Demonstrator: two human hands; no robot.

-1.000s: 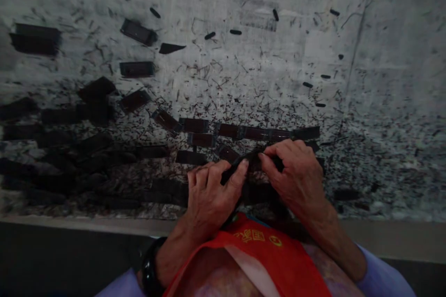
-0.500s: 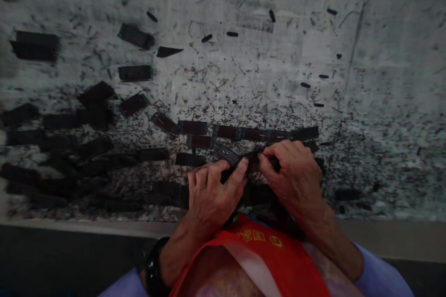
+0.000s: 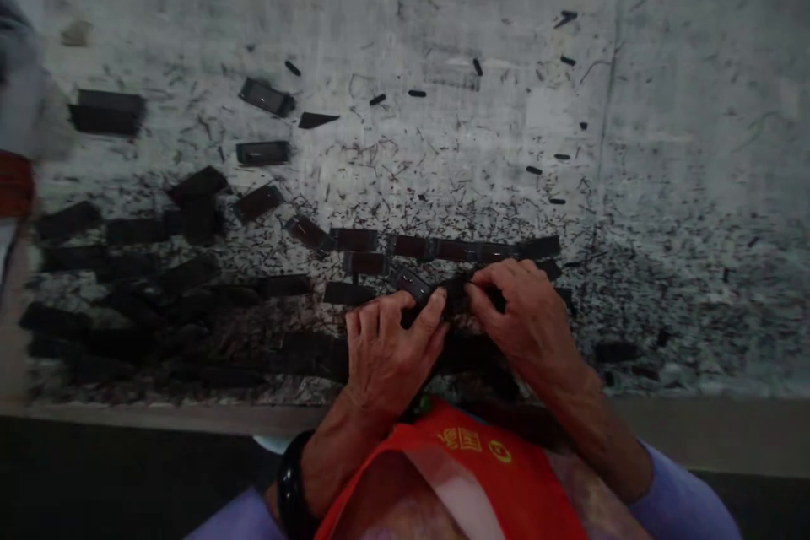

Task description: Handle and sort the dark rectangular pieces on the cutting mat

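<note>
My left hand [image 3: 396, 346] is closed, thumb and forefinger pinching a small dark rectangular piece [image 3: 411, 283] with a shiny face. Just to its right, my right hand [image 3: 522, 308] is closed too, its thumb and forefinger pressed together at the end of a black, limp-looking bit [image 3: 454, 288] between the two hands. Whether that bit is joined to the rectangular piece I cannot tell. Beyond my fingers runs a row of similar dark rectangles [image 3: 456, 250] with clear-looking ends. More black pieces [image 3: 313, 353] lie partly hidden by my left hand.
A heap of black rectangular pieces [image 3: 132, 312] covers the left of the whitish table [image 3: 392, 8]. Dark thread-like scraps and several small black oval bits [image 3: 417, 93] are scattered about. The table's front edge [image 3: 190, 415] is close to me. Part of a person [image 3: 16, 186] shows at the left edge.
The view has shifted, bringing part of a person in at the left edge. My hands keep nearly the same pose, the dark piece still pinched on the left.
</note>
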